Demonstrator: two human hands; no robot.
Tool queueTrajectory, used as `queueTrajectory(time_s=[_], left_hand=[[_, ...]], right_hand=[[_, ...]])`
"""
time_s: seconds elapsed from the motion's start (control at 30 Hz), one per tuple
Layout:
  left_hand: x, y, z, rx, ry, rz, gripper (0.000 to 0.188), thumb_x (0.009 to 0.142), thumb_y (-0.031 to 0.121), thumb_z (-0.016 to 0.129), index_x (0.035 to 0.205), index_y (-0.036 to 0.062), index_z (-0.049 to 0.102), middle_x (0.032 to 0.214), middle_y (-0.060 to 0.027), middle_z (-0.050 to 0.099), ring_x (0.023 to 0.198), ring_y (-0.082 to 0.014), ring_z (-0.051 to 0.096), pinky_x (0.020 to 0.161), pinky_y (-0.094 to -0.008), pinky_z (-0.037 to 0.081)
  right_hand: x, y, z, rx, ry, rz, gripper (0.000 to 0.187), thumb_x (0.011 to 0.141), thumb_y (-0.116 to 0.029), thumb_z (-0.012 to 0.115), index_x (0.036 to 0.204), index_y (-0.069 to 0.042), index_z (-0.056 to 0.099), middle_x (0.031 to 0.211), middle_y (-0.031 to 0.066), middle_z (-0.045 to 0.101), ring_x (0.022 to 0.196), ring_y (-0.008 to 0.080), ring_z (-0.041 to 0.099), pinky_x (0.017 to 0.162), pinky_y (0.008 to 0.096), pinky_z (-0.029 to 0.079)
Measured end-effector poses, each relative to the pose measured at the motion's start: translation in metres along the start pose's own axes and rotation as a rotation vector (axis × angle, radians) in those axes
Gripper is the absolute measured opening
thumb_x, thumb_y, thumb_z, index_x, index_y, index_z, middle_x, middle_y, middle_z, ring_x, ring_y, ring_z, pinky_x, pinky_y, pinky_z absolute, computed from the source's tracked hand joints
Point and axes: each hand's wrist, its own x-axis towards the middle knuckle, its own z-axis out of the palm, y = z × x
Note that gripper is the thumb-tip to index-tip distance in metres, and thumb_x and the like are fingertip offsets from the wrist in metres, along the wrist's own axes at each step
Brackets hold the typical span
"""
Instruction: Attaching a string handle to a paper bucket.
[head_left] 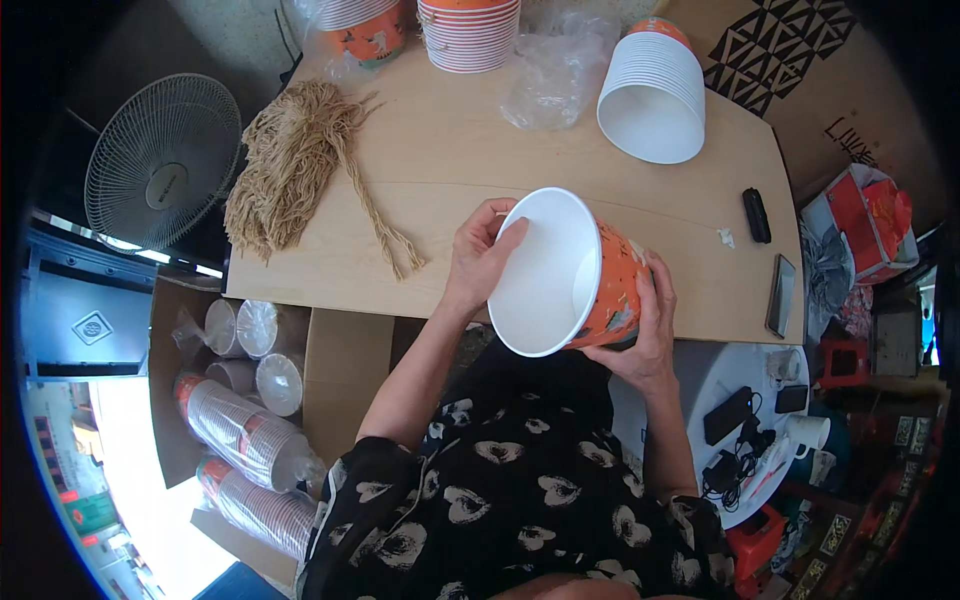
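Tilted on its side in front of me is an orange paper bucket [615, 285] with a printed pattern and a white inside. Its open mouth faces left and toward me, and the inside looks bare. My left hand [482, 252] pinches the rim, the thumb inside and the fingers behind the wall. My right hand [650, 335] is wrapped around the lower part near the base. Beyond it on the table [470, 190] lies a nested stack of similar white-mouthed buckets [652, 98], tipped toward me.
A bundle of tan strings [295, 160] lies on the table's left. More stacked buckets [470, 35] and clear plastic wrap [562, 75] are at the back. A phone [781, 295] and a small black object [756, 215] sit right. A carton [345, 370] of wrapped buckets and a fan [165, 165] stand left.
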Motion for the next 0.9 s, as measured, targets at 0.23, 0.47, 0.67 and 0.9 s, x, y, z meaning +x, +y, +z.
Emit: queueTrajectory(time_s=[0.23,0.47,0.67,0.9], left_hand=[[-0.001,-0.003,-0.002,0.041,0.002,0.024,0.016,0.1,0.01,0.065,0.114,0.0035,0.061,0.093,-0.0041,0.071,0.078,-0.0064,0.064,0.067,-0.0236,0.053],[-0.031,0.013,-0.014,0.164,0.081,-0.084,0.02,0.104,0.022,0.062,0.1,0.0024,0.064,0.09,-0.0028,0.071,0.077,-0.0042,0.061,0.066,-0.0225,0.051],[-0.114,0.074,-0.063,0.647,-0.578,-0.578,0.022,0.101,0.022,0.064,0.102,0.0012,0.072,0.079,-0.006,0.074,0.074,-0.0127,0.07,0.067,-0.0296,0.056],[-0.123,0.079,-0.095,1.053,0.192,-0.017,0.016,0.091,0.011,0.073,0.105,0.004,0.076,0.086,-0.0117,0.075,0.072,-0.0175,0.071,0.068,-0.03,0.056]], right_hand=[[-0.001,-0.001,-0.001,-0.015,0.005,-0.003,0.122,0.05,-0.028,0.101,0.151,-0.013,0.035,0.158,0.0242,0.029,0.145,0.0447,0.033,0.115,0.0557,0.035],[-0.008,0.001,0.007,0.104,0.051,0.105,0.129,0.052,-0.024,0.101,0.155,-0.005,0.027,0.158,0.0243,0.028,0.146,0.0439,0.031,0.118,0.0542,0.033],[-0.038,0.039,0.022,0.436,0.095,0.452,0.108,0.062,-0.015,0.097,0.148,0.002,0.034,0.139,0.0161,0.055,0.124,0.0291,0.059,0.107,0.0425,0.048],[-0.008,0.017,0.057,0.386,0.146,0.581,0.098,0.063,-0.021,0.098,0.141,0.004,0.044,0.137,0.0167,0.056,0.124,0.0284,0.058,0.108,0.0417,0.045]])
